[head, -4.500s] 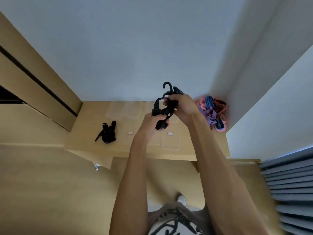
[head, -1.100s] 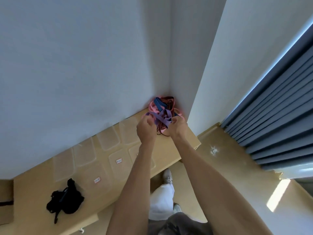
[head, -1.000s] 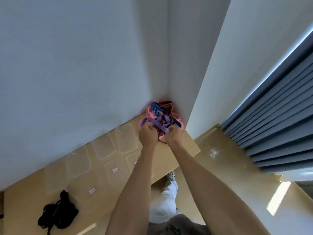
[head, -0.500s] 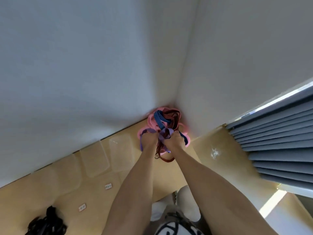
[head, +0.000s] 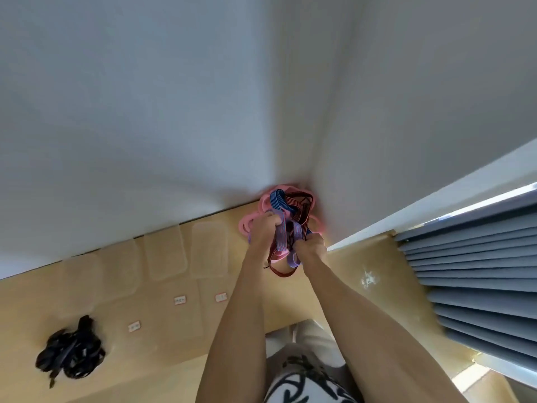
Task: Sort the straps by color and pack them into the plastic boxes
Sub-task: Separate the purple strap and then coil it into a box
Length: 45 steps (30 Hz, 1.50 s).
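Both your fists are clamped on the purple strap (head: 281, 242), left hand (head: 265, 230) high, right hand (head: 310, 248) low, over the tangle (head: 290, 205) in the corner. Draw it out slowly; a brown strap (head: 283, 273) hangs with it and pink loops look snagged, so shake those free before lifting. The wooden top (head: 162, 338) meets white walls, with a pleated blind (head: 470, 271) to your right. Clear boxes (head: 165, 257) lie along the wall; the black bundle (head: 71, 353) sits far left.
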Available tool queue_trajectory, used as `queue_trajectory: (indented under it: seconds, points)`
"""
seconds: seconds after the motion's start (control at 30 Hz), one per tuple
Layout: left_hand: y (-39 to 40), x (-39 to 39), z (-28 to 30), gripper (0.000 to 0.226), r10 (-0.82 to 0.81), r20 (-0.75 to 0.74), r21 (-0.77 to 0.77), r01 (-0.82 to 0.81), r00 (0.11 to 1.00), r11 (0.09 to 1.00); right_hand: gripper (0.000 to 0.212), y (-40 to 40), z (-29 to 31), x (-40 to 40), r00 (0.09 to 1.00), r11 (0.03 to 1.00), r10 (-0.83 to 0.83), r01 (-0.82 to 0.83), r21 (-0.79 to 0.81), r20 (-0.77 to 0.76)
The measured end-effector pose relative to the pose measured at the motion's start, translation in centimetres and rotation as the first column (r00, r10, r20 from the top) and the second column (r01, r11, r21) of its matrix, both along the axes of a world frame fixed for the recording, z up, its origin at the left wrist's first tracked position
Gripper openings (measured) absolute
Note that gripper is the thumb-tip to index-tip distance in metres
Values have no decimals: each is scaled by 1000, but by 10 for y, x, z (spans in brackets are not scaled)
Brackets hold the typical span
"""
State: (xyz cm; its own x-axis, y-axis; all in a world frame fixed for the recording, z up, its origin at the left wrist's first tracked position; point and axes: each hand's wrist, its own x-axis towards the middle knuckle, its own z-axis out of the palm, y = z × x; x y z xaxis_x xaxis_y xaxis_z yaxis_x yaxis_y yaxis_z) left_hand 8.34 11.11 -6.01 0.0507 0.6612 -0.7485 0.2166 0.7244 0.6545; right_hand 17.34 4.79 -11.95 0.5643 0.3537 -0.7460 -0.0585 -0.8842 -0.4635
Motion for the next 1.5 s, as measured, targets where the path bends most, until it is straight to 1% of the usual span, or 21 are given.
queue_trajectory:
  seconds: [0.1, 0.17, 0.23, 0.3, 0.37, 0.43, 0.47, 0.57, 0.63, 0.73, 0.83, 0.9, 0.97, 1.0, 1.13, 1.17, 1.27, 1.33, 1.4, 1.43, 1.5]
  points:
    - [0, 0, 26, 40, -44, 68, 103, 37, 997, 994, 44, -3, 19, -4, 1000, 990, -4, 1, 139, 23]
    - [0, -1, 46, 38, -123, 65, 197, 108, 990, 974, 56, -1, 34, -7, 991, 972, 47, -75, 224, 129]
    - [3, -4, 66, 54, -182, 46, 343, 155, 982, 927, 73, 4, 48, -8, 971, 920, 82, -160, 357, 224]
    - [7, -6, 94, 43, -238, 44, 429, 197, 970, 882, 79, 12, 59, -7, 957, 854, 157, -254, 453, 242]
    - [7, -12, 121, 2, -274, 82, 489, 201, 958, 849, 65, 20, 71, -7, 912, 798, 345, -409, 443, 222]
    - [11, -20, 139, 20, -278, 85, 549, 187, 957, 814, 30, 24, 83, -11, 839, 724, 516, -535, 436, 172]
    - [14, -20, 148, 18, -260, 100, 567, 159, 960, 808, 22, 25, 90, -16, 818, 698, 557, -554, 454, 142]
    - [24, -25, 167, 15, -139, 134, 609, 28, 981, 792, 22, 23, 103, -29, 746, 601, 646, -627, 495, 161]
    - [32, -33, 170, 20, -46, 200, 617, -89, 979, 782, 25, 20, 104, -34, 723, 596, 685, -624, 505, 85]
    - [39, -50, 168, 28, 19, 196, 597, -135, 980, 791, 27, 19, 108, -39, 783, 691, 622, -543, 478, -9]
    - [33, -66, 167, 26, -63, 117, 579, -17, 991, 815, 33, 26, 112, -47, 891, 779, 411, -453, 434, 192]
    - [25, -71, 171, 25, -181, 108, 573, 88, 977, 815, 53, 29, 119, -53, 926, 781, 315, -377, 498, 209]
    - [16, -71, 177, 14, -314, 132, 583, 182, 940, 792, 69, 33, 127, -58, 921, 740, 337, -386, 550, 194]
    - [12, -70, 179, 9, -356, 146, 597, 204, 923, 776, 62, 35, 130, -60, 914, 732, 349, -403, 549, 206]
    - [13, -73, 176, 21, -368, 227, 616, 159, 902, 771, 10, 41, 134, -64, 881, 719, 392, -473, 508, 266]
    - [13, -77, 175, 17, -366, 271, 610, 135, 890, 781, 5, 40, 131, -63, 874, 722, 385, -485, 494, 295]
    - [19, -94, 160, 12, -303, 333, 538, 84, 893, 839, 15, 33, 126, -63, 893, 796, 273, -419, 437, 359]
    - [26, -104, 140, 17, -193, 205, 423, 91, 959, 901, 23, 34, 130, -60, 904, 837, 151, -333, 434, 401]
    - [32, -106, 108, 39, -212, -68, 273, 223, 975, 936, 20, 42, 147, -52, 890, 818, 84, -319, 479, 449]
    - [31, -107, 93, 41, -262, -219, 197, 305, 940, 932, 16, 48, 159, -48, 880, 784, 82, -347, 515, 468]
    - [19, -106, 70, 30, -387, -457, 127, 489, 801, 863, 26, 62, 189, -38, 868, 688, 139, -431, 584, 477]
